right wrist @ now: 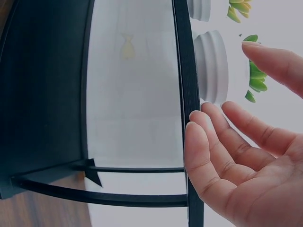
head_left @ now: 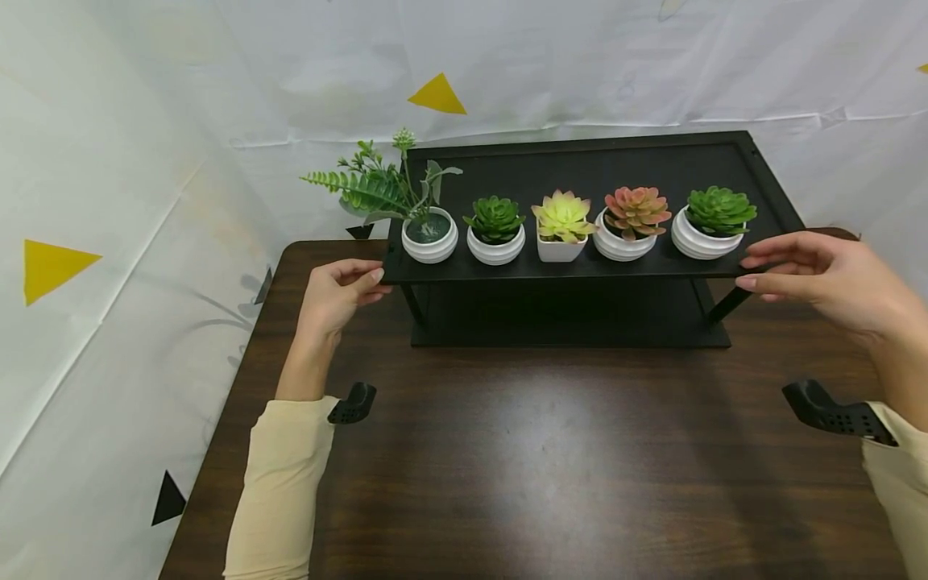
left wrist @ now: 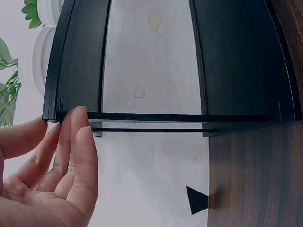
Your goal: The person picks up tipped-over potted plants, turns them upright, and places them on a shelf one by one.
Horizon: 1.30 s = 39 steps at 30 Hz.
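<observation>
A black two-tier shelf (head_left: 565, 314) stands on the wooden table, its upper board (head_left: 507, 165) bearing several small potted plants in a row. At its front left corner my left hand (head_left: 335, 294) pinches the board, thumb at the edge and fingers (left wrist: 78, 151) beneath. My right hand (head_left: 834, 278) is at the front right corner with relaxed fingers; in the right wrist view its fingertips lie right at the board's edge and the thumb (right wrist: 274, 64) stands apart. Nearest the left hand is a leafy fern arrangement (head_left: 429, 238); nearest the right, a green succulent (head_left: 718, 213) in a white ribbed pot.
Between them sit a dark green succulent (head_left: 495, 221), a yellow one (head_left: 561, 216) in a square pot and a reddish one (head_left: 635, 213). White sheeting (head_left: 326, 72) with coloured triangles hangs behind and at the left. The brown table (head_left: 536, 459) extends in front of the shelf.
</observation>
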{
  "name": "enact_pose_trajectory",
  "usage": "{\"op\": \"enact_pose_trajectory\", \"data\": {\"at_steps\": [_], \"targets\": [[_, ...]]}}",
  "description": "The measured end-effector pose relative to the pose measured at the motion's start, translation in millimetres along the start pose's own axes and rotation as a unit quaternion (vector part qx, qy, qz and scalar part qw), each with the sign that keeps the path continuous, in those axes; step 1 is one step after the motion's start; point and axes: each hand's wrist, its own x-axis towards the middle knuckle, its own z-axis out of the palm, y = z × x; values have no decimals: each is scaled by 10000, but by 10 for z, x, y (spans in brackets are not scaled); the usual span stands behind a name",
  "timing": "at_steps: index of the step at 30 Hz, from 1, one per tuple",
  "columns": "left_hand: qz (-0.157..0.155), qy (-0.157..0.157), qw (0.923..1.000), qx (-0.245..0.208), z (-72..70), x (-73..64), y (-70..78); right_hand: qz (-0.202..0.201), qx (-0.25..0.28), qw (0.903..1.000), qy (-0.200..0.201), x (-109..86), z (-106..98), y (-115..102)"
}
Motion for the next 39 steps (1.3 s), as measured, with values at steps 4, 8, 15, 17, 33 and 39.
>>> {"op": "enact_pose_trajectory", "data": {"at_steps": [4, 8, 15, 17, 33, 39], "targets": [[25, 4, 10000, 6, -1, 2, -6, -49, 145, 9999, 73, -21, 1, -4], [89, -4, 9999, 63, -7, 3, -7, -80, 233, 9996, 126, -38, 8, -16], [130, -147, 9997, 152, -29, -3, -8, -184, 46, 9997, 135, -55, 17, -16], [105, -174, 9996, 174, -36, -9, -10, -216, 1, 9997, 140, -61, 19, -15], [85, -208, 9996, 152, -25, -76, -48, -257, 241, 9993, 105, -135, 65, -13], [131, -148, 9995, 251, -6, -98, -78, -254, 433, 9987, 71, -184, 90, 9]]}}
